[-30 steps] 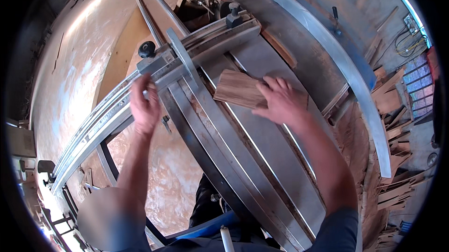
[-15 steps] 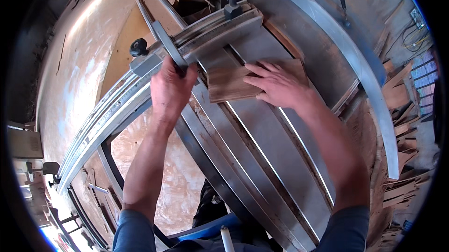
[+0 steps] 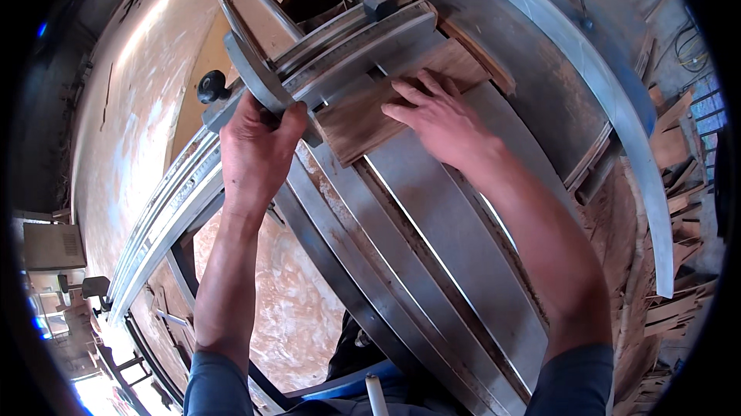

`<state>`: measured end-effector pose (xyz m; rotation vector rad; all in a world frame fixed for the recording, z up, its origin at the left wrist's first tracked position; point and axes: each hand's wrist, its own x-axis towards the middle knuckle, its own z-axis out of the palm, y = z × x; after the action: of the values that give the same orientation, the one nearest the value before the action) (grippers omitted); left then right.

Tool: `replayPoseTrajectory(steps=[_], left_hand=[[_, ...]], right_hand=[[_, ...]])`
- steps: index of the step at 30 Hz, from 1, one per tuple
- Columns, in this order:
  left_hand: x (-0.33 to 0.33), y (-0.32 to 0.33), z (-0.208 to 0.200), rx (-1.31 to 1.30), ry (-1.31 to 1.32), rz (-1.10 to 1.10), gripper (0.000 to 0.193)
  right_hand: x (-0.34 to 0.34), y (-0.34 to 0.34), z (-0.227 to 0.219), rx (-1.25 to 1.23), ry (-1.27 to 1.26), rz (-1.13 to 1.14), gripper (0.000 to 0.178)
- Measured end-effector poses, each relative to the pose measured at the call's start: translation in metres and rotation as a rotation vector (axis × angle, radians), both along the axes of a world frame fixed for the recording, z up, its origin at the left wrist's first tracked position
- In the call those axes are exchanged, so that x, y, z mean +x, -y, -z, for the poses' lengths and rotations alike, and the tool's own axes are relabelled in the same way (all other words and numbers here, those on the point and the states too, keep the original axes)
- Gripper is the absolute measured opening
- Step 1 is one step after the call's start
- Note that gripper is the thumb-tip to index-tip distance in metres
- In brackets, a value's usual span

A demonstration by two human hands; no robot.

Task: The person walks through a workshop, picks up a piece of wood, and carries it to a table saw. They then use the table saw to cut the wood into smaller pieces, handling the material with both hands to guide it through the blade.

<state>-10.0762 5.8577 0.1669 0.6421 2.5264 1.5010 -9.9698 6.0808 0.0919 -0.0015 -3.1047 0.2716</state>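
Note:
My left hand (image 3: pixel 261 150) is closed around a flat grey metal stop (image 3: pixel 253 69) that sits across the slotted metal fence (image 3: pixel 351 42). The stop's near end comes down beside the left end of a brown wooden board (image 3: pixel 359 129). My right hand (image 3: pixel 448 119) rests on top of the board with its fingers spread, pressing it from above. The board lies flat on the ribbed grey metal table (image 3: pixel 432 180), roughly parallel to the fence, with a narrow strip of metal between them. A black round knob (image 3: pixel 211 86) stands by the fence, left of my left hand.
A black clamp block (image 3: pixel 378 1) is mounted on the fence's far end. On the right curves a long pale metal guard or rail (image 3: pixel 610 99). Wood offcuts (image 3: pixel 679 308) are heaped at the far right. A dark-handled tool (image 3: pixel 580 1) lies at the back right.
The board has turned and shifted up and left, closer to the fence and the stop, with my right hand on it. My left hand and the stop sit slightly further left.

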Motion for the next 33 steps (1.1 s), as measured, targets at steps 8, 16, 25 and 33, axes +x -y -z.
replayPoseTrajectory(steps=[8,16,25,33], left_hand=[[0.006,-0.004,0.0,-0.056,-0.037,-0.027,0.018],[0.012,-0.002,0.009,-0.093,-0.084,-0.028,0.018],[0.01,0.006,0.021,0.041,-0.008,0.06,0.024],[-0.074,0.09,0.018,-0.146,-0.65,-0.367,0.02]], right_hand=[[-0.003,-0.007,0.018,-0.065,-0.119,-0.012,0.041],[-0.009,-0.01,0.037,-0.151,-0.254,-0.031,0.043],[-0.009,-0.004,0.037,-0.141,-0.308,0.001,0.039],[0.017,0.016,0.007,-0.428,-0.259,0.71,0.032]])
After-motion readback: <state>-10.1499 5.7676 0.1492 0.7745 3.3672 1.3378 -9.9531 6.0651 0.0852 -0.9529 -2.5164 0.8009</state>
